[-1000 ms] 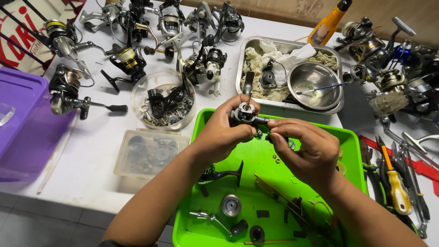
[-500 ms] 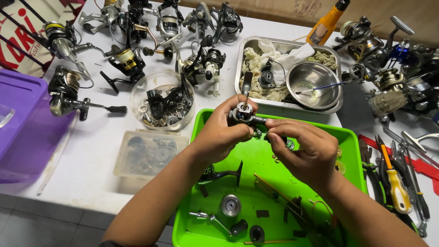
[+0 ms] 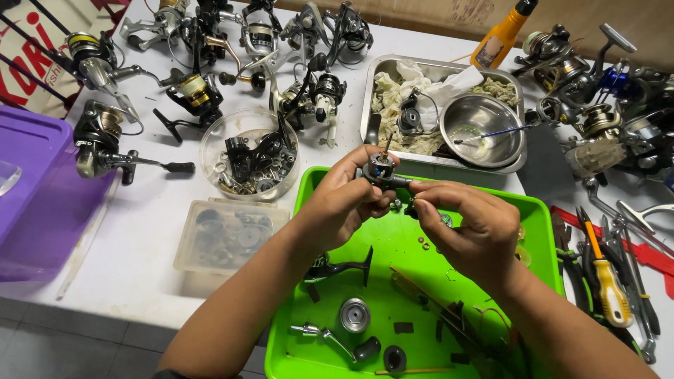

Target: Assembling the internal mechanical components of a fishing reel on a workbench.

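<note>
My left hand (image 3: pixel 345 200) grips a dark fishing reel body (image 3: pixel 381 168) above the far edge of a bright green tray (image 3: pixel 540 231). My right hand (image 3: pixel 469 226) pinches the shaft end of the same reel from the right, fingers curled over it. In the tray below lie a silver spool (image 3: pixel 354 314), a crank handle with a dark knob (image 3: pixel 335 341), a black reel arm (image 3: pixel 344 265) and several small washers and screws.
A round clear bowl (image 3: pixel 250 158) and a rectangular clear box (image 3: pixel 228 235) hold reel parts at left. A metal tray (image 3: pixel 516 112) with rags and a steel bowl (image 3: pixel 483 128) sits behind. Many reels fill the far table. A purple bin (image 3: pixel 38 196) stands left; screwdrivers and pliers (image 3: pixel 609 281) lie right.
Both hands stay on the reel body; the right-hand fingers have shifted slightly along its shaft. Nothing else has moved.
</note>
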